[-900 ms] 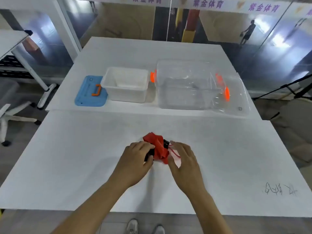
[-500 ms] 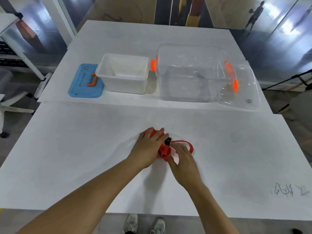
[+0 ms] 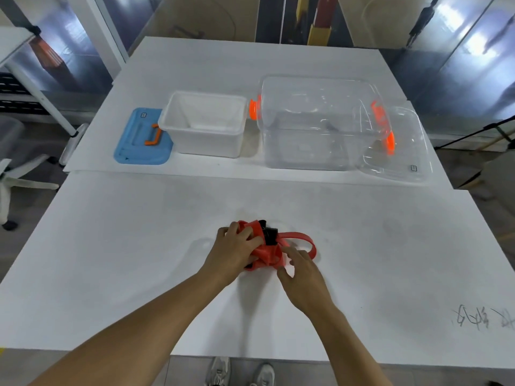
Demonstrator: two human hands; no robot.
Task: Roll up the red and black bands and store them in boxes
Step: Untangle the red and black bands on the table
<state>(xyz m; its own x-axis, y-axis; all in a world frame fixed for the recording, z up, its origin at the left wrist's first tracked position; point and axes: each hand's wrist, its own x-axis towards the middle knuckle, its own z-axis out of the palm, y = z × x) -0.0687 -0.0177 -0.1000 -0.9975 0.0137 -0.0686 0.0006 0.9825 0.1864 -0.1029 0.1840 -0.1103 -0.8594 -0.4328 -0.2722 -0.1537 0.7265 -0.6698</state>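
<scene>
Red band [image 3: 269, 253], blue lid [image 3: 139, 143]

White tables [image 3: 139, 274] on grey floor [image 3: 459, 79], perhaps a chair base [image 3: 16, 179] at left.

Head view, steeply down, near table [image 3: 111, 246]

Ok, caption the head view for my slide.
Both hands, left hand and right hand, bundle red elastic band before empty plastic boxes.
</scene>
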